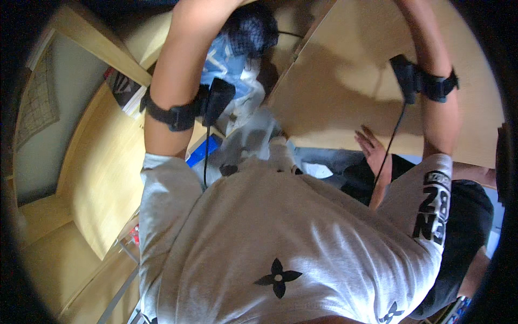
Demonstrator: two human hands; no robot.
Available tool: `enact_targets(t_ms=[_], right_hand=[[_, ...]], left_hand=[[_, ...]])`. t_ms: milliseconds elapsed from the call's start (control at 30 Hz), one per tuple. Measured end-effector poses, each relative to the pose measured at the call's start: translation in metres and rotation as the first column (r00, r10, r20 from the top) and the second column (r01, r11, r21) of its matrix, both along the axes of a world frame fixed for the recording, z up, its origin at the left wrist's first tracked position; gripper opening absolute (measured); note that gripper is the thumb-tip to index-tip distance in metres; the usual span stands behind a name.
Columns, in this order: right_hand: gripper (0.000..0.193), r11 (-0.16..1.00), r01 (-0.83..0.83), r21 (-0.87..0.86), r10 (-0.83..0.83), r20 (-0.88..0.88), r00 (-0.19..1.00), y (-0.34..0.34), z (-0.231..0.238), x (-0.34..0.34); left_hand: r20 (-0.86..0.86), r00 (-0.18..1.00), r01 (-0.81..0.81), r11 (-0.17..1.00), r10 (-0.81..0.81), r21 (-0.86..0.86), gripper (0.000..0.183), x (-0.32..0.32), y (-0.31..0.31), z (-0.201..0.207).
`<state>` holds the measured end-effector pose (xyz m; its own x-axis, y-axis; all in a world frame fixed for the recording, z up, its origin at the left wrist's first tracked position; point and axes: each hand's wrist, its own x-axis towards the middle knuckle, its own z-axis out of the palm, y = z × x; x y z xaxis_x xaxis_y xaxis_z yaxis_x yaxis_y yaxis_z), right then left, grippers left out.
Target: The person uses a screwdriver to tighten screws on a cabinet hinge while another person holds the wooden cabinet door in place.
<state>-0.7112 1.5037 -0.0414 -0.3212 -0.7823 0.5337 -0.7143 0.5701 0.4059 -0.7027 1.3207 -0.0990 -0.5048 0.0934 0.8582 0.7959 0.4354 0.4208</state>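
Both my arms reach up and out past the upper edge, so neither of my hands shows. My left forearm (186, 43), with a black strap and a small black device (218, 100) on the arm, passes in front of a blue and white bundle (224, 62). On the right, my right forearm (429, 40) carries a similar black device (403, 78) and runs up across a broad pale wooden panel (345, 81). What my hands hold or touch, if anything, is hidden beyond the frame.
Another person's hand (372, 151), fingers spread, is at the panel's lower edge, beside a black-clothed body (469, 232). Pale wooden furniture (110, 173) stands on the left. A dark mesh-like object (253, 29) sits at the top, and a blue item (204, 151) lies near my left sleeve.
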Motion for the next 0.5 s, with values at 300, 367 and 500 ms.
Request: enact_targets(t_ms=[300, 367, 500], right_hand=[[0.028, 0.999, 0.033, 0.010, -0.034, 0.377, 0.926, -0.017, -0.025, 0.015], [0.030, 0.988, 0.146, 0.045, -0.151, 0.426, 0.892, -0.020, -0.009, 0.022], [0.034, 0.998, -0.013, -0.068, 0.016, 0.038, 0.999, -0.007, -0.025, 0.011]], left_hand=[[-0.075, 0.993, 0.086, 0.989, -0.096, -0.120, 0.031, 0.031, -0.020, -0.032], [-0.242, 0.970, -0.036, 0.982, -0.010, -0.184, 0.029, 0.020, -0.020, -0.024], [0.324, 0.942, -0.042, 0.988, 0.089, -0.149, 0.044, 0.026, -0.016, -0.005]])
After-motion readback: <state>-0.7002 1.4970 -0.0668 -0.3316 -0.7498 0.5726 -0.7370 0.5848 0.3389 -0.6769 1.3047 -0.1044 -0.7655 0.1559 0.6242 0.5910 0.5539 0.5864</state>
